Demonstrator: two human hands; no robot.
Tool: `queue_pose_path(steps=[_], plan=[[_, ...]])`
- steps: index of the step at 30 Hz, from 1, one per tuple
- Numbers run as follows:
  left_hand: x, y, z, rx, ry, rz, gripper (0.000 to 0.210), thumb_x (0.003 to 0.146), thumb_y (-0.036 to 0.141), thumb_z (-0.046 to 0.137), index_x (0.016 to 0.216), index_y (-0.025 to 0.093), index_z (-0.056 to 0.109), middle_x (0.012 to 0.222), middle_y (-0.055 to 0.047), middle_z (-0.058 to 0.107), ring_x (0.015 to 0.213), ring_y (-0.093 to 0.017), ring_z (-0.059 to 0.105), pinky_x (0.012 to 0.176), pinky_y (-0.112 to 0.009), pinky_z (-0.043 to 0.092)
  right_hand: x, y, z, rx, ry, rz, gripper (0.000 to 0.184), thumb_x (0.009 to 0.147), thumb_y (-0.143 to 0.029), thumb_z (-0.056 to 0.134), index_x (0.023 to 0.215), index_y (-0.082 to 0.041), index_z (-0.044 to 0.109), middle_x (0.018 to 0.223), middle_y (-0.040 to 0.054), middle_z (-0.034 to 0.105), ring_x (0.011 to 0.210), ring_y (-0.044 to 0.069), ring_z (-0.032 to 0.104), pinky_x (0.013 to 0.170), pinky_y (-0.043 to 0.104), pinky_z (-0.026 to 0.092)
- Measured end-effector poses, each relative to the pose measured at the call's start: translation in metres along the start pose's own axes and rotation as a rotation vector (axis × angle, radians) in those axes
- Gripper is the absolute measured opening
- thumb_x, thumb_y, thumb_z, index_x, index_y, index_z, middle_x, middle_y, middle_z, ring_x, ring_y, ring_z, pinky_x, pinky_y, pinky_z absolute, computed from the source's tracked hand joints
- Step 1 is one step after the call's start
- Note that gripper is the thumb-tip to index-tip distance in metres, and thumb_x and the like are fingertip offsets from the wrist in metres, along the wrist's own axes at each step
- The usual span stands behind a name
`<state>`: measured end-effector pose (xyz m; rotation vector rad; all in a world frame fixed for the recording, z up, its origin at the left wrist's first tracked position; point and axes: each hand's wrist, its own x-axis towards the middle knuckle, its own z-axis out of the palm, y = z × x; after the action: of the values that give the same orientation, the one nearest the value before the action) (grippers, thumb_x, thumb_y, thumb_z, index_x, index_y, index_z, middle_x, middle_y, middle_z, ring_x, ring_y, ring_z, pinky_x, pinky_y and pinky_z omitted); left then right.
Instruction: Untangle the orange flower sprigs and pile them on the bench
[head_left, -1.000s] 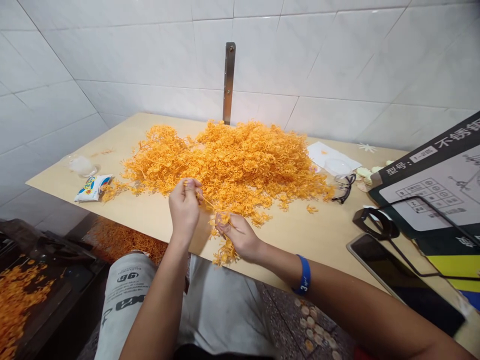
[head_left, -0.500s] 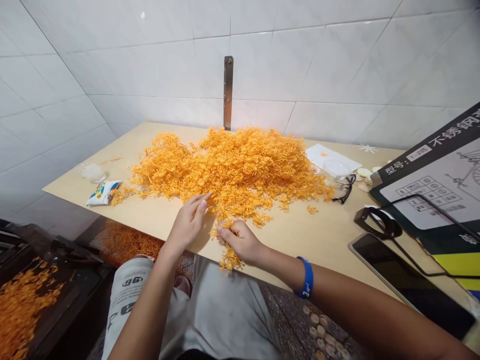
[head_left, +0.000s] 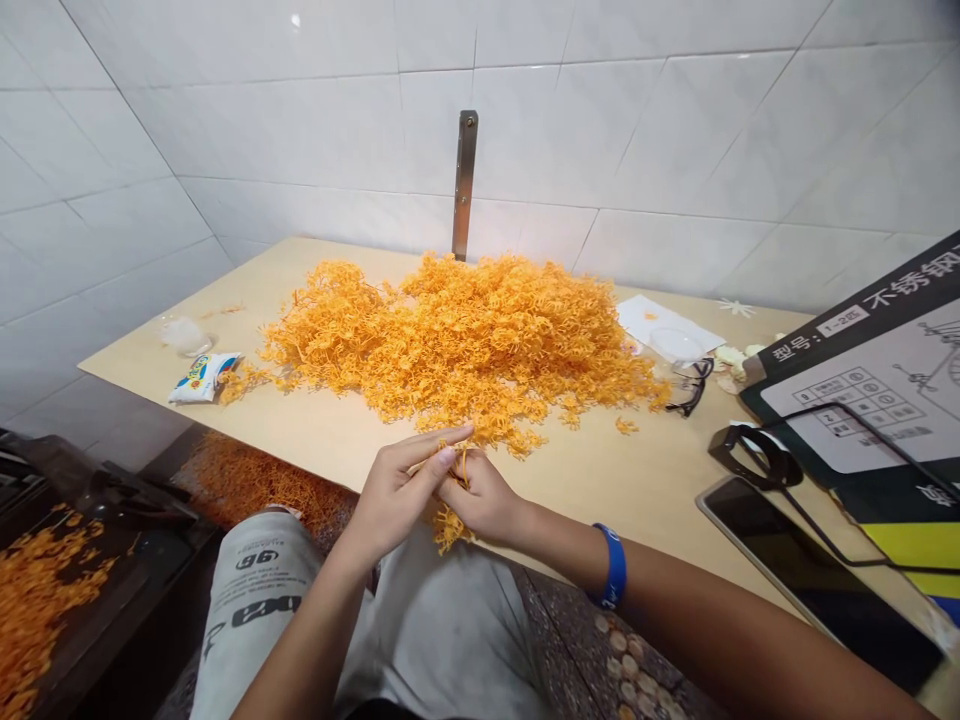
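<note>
A large heap of orange, branching plastic-looking pieces (head_left: 480, 330) spreads over the table. Just in front of it, at the table's near edge, my two hands meet. My right hand (head_left: 484, 495) is closed around a small bunch of the orange pieces (head_left: 450, 528), whose ends hang below the fist. My left hand (head_left: 405, 485) is against the right one, thumb and fingers pinched at the top of the bunch; what lies between them is mostly hidden.
On the right lie a phone (head_left: 817, 570), a black strap-like device with a cable (head_left: 754, 455), glasses (head_left: 694, 388) and a printed box (head_left: 862, 380). A small packet (head_left: 204, 378) is at left. A dark container (head_left: 75, 600) with orange pieces stands lower left.
My left hand has moved right and down from the heap's edge to meet my right hand, its thumb and fingers closing at the bunch. The right hand keeps its hold.
</note>
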<state>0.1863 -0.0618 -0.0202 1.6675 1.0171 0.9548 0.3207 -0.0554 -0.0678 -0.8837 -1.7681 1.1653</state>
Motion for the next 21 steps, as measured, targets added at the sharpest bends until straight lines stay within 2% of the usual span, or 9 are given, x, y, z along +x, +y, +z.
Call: queue_pose_path(steps=[3, 5, 8, 10, 12, 15, 17, 19, 21], plan=[[0.001, -0.002, 0.003, -0.133, 0.072, -0.067, 0.033, 0.088, 0.042, 0.056, 0.098, 0.017, 0.075, 0.096, -0.009, 0.075, 0.091, -0.023, 0.069, 0.084, -0.033, 0.053, -0.002, -0.005, -0.001, -0.054, -0.009, -0.123, 0.039, 0.095, -0.037, 0.037, 0.060, -0.019, 0.039, 0.056, -0.0019, 0.041, 0.054, 0.010, 0.038, 0.054, 0.025, 0.032], [0.003, -0.003, 0.001, -0.222, 0.113, -0.098, 0.032, 0.085, 0.044, 0.060, 0.087, 0.016, 0.075, 0.075, -0.006, 0.073, 0.072, -0.019, 0.068, 0.073, -0.030, 0.055, -0.005, -0.008, -0.002, -0.118, -0.021, -0.226, 0.039, 0.097, -0.038, 0.033, 0.063, -0.019, 0.041, 0.060, -0.0001, 0.044, 0.058, 0.012, 0.042, 0.059, 0.026, 0.035], [0.010, 0.000, -0.012, -0.407, 0.285, -0.115, 0.035, 0.086, 0.048, 0.056, 0.080, 0.016, 0.070, 0.042, 0.004, 0.049, 0.039, -0.011, 0.049, 0.052, -0.025, 0.051, -0.008, -0.011, -0.002, -0.243, -0.150, -0.376, 0.039, 0.097, -0.037, 0.031, 0.065, -0.020, 0.043, 0.062, 0.0016, 0.047, 0.059, 0.014, 0.042, 0.058, 0.027, 0.036], [0.015, 0.002, -0.024, -0.437, 0.420, -0.078, 0.035, 0.088, 0.047, 0.053, 0.084, 0.016, 0.068, 0.041, 0.007, 0.043, 0.036, -0.009, 0.043, 0.049, -0.024, 0.048, -0.009, -0.011, -0.002, -0.281, -0.204, -0.412, 0.037, 0.097, -0.035, 0.031, 0.066, -0.020, 0.044, 0.062, 0.0017, 0.047, 0.058, 0.014, 0.042, 0.056, 0.026, 0.035], [0.018, 0.002, -0.032, -0.297, 0.457, -0.040, 0.034, 0.088, 0.045, 0.053, 0.094, 0.015, 0.069, 0.055, 0.002, 0.057, 0.044, -0.009, 0.050, 0.054, -0.024, 0.050, -0.009, -0.010, -0.001, -0.254, -0.205, -0.379, 0.036, 0.098, -0.033, 0.031, 0.068, -0.020, 0.047, 0.063, 0.0021, 0.050, 0.059, 0.013, 0.044, 0.058, 0.026, 0.037], [0.020, -0.006, -0.037, 0.022, 0.382, -0.063, 0.039, 0.088, 0.040, 0.054, 0.117, 0.016, 0.065, 0.089, -0.006, 0.069, 0.065, -0.012, 0.062, 0.066, -0.026, 0.051, -0.005, -0.007, -0.001, -0.133, -0.214, -0.269, 0.035, 0.097, -0.038, 0.037, 0.073, -0.018, 0.055, 0.068, 0.0033, 0.056, 0.066, 0.014, 0.051, 0.064, 0.026, 0.041], [0.020, -0.015, -0.036, 0.172, 0.330, -0.069, 0.044, 0.088, 0.038, 0.054, 0.126, 0.018, 0.059, 0.112, -0.010, 0.068, 0.093, -0.018, 0.065, 0.083, -0.031, 0.051, 0.000, -0.004, -0.001, -0.013, -0.169, -0.128, 0.037, 0.095, -0.043, 0.041, 0.075, -0.017, 0.058, 0.073, 0.0047, 0.061, 0.070, 0.015, 0.056, 0.069, 0.027, 0.044], [0.021, -0.026, -0.035, 0.257, 0.275, -0.033, 0.046, 0.090, 0.036, 0.049, 0.132, 0.018, 0.055, 0.129, -0.012, 0.061, 0.119, -0.022, 0.056, 0.100, -0.037, 0.044, 0.005, 0.000, -0.002, 0.121, -0.053, 0.041, 0.041, 0.093, -0.049, 0.044, 0.074, -0.016, 0.059, 0.078, 0.0063, 0.064, 0.078, 0.017, 0.060, 0.075, 0.030, 0.046], [0.023, -0.035, -0.033, 0.315, 0.227, 0.021, 0.044, 0.093, 0.034, 0.043, 0.133, 0.019, 0.054, 0.135, -0.011, 0.057, 0.127, -0.021, 0.050, 0.108, -0.040, 0.036, 0.010, 0.003, -0.005, 0.264, 0.073, 0.170, 0.043, 0.091, -0.054, 0.046, 0.074, -0.016, 0.059, 0.084, 0.0074, 0.066, 0.088, 0.018, 0.061, 0.082, 0.032, 0.046]])
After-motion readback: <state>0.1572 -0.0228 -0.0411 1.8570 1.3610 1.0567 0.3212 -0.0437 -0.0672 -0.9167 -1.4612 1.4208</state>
